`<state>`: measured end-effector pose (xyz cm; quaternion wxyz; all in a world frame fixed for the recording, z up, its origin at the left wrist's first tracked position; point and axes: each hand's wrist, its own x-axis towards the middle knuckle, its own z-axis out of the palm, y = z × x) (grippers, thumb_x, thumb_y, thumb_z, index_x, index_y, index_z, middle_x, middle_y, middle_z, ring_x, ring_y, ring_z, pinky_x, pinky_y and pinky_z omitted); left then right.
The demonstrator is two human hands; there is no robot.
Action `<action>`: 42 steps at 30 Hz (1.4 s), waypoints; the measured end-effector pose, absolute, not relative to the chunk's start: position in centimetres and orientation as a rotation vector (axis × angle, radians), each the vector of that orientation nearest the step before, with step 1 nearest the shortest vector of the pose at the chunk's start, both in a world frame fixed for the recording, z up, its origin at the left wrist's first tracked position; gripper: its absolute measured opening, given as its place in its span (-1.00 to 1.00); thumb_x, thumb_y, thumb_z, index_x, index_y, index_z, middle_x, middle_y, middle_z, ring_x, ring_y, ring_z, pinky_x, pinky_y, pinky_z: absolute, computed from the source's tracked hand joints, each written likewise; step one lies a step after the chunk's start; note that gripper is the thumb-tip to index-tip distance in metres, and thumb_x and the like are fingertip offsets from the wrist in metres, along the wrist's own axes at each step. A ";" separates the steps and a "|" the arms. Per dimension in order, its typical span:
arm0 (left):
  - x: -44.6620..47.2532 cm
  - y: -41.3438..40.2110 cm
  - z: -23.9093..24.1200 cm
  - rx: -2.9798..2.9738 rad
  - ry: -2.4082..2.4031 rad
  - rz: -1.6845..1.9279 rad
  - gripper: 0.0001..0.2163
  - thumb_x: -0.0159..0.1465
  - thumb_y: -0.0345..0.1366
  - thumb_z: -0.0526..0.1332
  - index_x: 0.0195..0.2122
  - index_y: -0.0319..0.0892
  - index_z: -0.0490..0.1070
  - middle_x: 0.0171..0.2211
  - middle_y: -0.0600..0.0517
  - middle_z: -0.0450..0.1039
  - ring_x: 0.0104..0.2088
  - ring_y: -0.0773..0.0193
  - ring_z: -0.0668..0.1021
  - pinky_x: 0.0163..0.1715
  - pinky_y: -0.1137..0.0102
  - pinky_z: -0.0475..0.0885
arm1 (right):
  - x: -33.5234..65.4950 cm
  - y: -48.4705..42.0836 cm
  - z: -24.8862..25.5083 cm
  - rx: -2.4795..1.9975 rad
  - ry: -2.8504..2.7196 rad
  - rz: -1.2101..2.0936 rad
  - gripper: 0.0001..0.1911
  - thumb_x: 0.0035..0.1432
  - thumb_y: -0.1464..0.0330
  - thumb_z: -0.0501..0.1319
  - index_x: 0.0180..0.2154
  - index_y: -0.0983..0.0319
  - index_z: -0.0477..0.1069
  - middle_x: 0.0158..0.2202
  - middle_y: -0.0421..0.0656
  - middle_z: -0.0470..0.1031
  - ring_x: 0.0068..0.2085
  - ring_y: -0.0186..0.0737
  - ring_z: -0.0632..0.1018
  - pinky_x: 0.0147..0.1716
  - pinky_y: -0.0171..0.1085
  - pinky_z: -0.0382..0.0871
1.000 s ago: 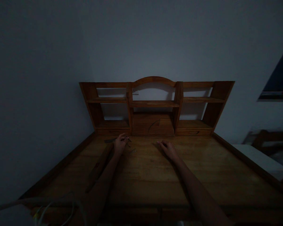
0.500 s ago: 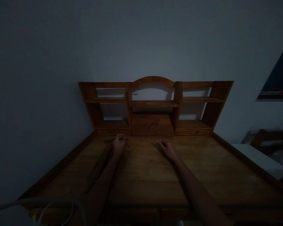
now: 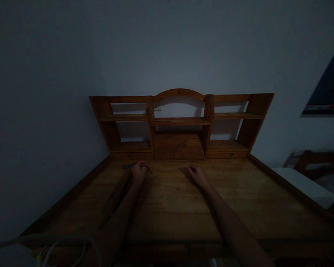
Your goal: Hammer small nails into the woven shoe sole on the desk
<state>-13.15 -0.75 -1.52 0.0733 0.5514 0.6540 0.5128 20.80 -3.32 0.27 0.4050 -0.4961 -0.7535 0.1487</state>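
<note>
Head view: left of centre near the counter's [image 3: 178, 215] back edge, the left hand [image 3: 139, 172] curls just beside a flat dark piece [image 3: 127, 166] and thin slivers [image 3: 155, 177]; I cannot tell whether it grips anything. Nearer that edge's middle, the right hand [image 3: 197, 175] has bent fingers, their closure unclear. Poor light could cause a missed pinch, or an unseen knock scattering the slivers.

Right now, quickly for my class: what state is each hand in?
Left hand: curled beside small thin pieces; too dark to tell whether it holds one.
Right hand: loosely closed, nothing visible in it.
</note>
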 end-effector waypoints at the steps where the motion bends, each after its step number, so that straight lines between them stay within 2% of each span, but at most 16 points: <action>1: -13.1 -0.8 -1.5 1.666 1.983 1.520 -0.80 0.00 -0.42 0.12 -0.34 -0.19 0.43 -0.40 -0.02 0.52 -0.36 0.20 0.55 -0.35 0.41 0.40 | 20.8 -3.3 0.3 -1.253 -1.901 0.372 -0.50 0.22 0.03 -0.05 -0.51 0.24 0.37 -0.54 -0.17 0.43 -0.48 -0.26 0.43 -0.45 -0.34 0.18; 13: -12.8 -0.9 -1.6 1.699 1.986 1.375 -0.81 0.01 -0.46 0.16 -0.33 -0.20 0.45 -0.41 -0.03 0.52 -0.35 0.18 0.55 -0.33 0.39 0.41 | 20.8 -3.5 0.5 -1.266 -1.904 0.385 -0.53 0.21 0.07 -0.05 -0.45 0.24 0.42 -0.50 -0.13 0.48 -0.46 -0.25 0.43 -0.40 -0.33 0.22; 21: -12.4 -0.7 -1.7 1.804 1.984 1.241 -0.76 0.09 -0.50 0.10 -0.24 -0.23 0.45 -0.32 -0.09 0.53 -0.28 0.19 0.55 -0.29 0.41 0.40 | 20.9 -3.4 0.3 -1.270 -1.913 0.384 -0.55 0.23 0.11 -0.06 -0.45 0.24 0.41 -0.47 -0.11 0.49 -0.43 -0.24 0.45 -0.38 -0.33 0.22; 28: -11.9 -0.8 -1.5 1.951 2.010 1.141 -0.79 0.20 -0.42 0.05 -0.23 -0.22 0.46 -0.32 -0.09 0.53 -0.30 0.21 0.55 -0.28 0.42 0.39 | 20.9 -3.5 0.5 -1.262 -1.918 0.385 -0.56 0.22 0.12 -0.05 -0.47 0.24 0.41 -0.51 -0.13 0.47 -0.45 -0.24 0.45 -0.42 -0.34 0.20; 37: -12.0 -0.5 -1.8 1.946 1.992 1.073 -0.78 0.20 -0.43 0.05 -0.25 -0.24 0.49 -0.34 -0.09 0.54 -0.39 0.25 0.55 -0.39 0.47 0.37 | 20.9 -3.2 0.0 -1.257 -1.927 0.388 -0.56 0.23 0.11 -0.06 -0.43 0.24 0.42 -0.48 -0.14 0.48 -0.46 -0.25 0.44 -0.41 -0.34 0.20; 42: -12.1 -0.4 -1.9 1.989 1.964 1.091 -0.80 0.20 -0.38 0.08 -0.28 -0.21 0.50 -0.37 -0.07 0.54 -0.37 0.24 0.55 -0.37 0.46 0.36 | 20.9 -3.4 0.2 -1.281 -1.921 0.387 -0.54 0.23 0.09 -0.07 -0.48 0.23 0.39 -0.52 -0.15 0.45 -0.45 -0.24 0.44 -0.42 -0.34 0.20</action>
